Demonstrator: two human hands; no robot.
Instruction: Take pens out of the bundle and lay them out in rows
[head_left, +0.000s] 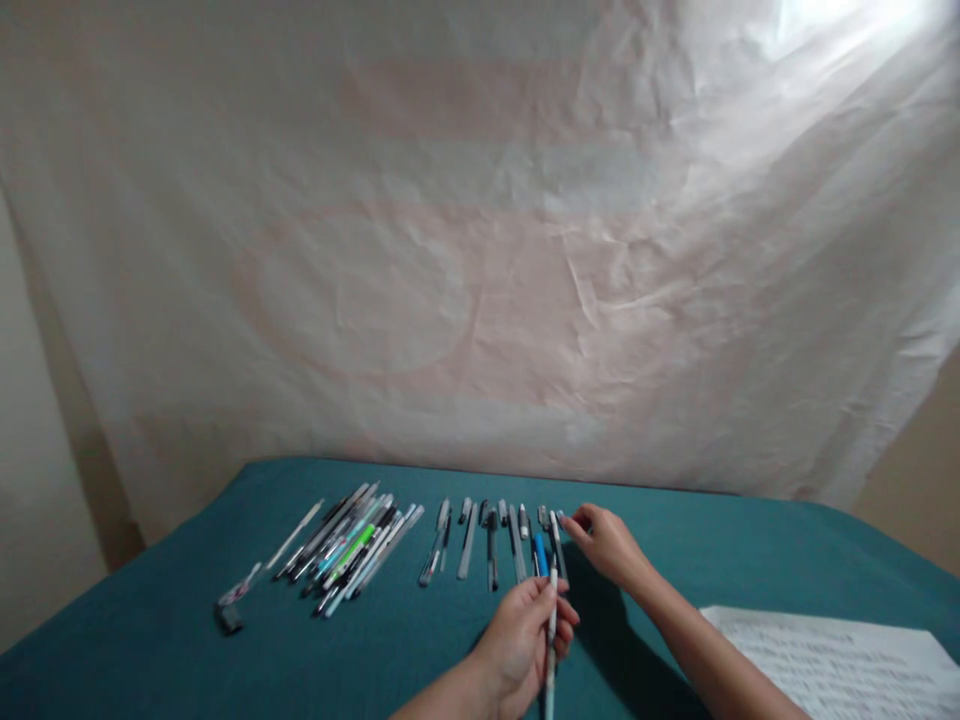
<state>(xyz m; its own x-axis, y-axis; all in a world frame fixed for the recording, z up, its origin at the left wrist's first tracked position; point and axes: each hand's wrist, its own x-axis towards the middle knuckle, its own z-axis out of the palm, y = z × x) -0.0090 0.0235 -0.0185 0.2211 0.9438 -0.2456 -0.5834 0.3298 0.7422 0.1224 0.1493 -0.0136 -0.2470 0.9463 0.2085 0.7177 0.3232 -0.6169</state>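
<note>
My left hand [521, 640] is closed around a slim white pen [552, 640], held upright with its tip pointing away from me. My right hand [604, 543] reaches to the right end of a row of pens, its fingertips pinched at a small pen cap [561, 519] near the cloth. In that row, pens such as a clear one [467, 545] and a grey one [517, 545] lie apart, with several loose caps by their far ends. A blue pen [541, 556] lies just beyond my left fingers, partly hidden by them.
A heap of many pens, one bright green [352, 555], lies on the left of the teal cloth [360, 670]. Left of it are a thin white stick [295, 535] and a small dark object [229, 617]. A written sheet [832, 665] lies front right; a pale sheet [480, 250] hangs behind.
</note>
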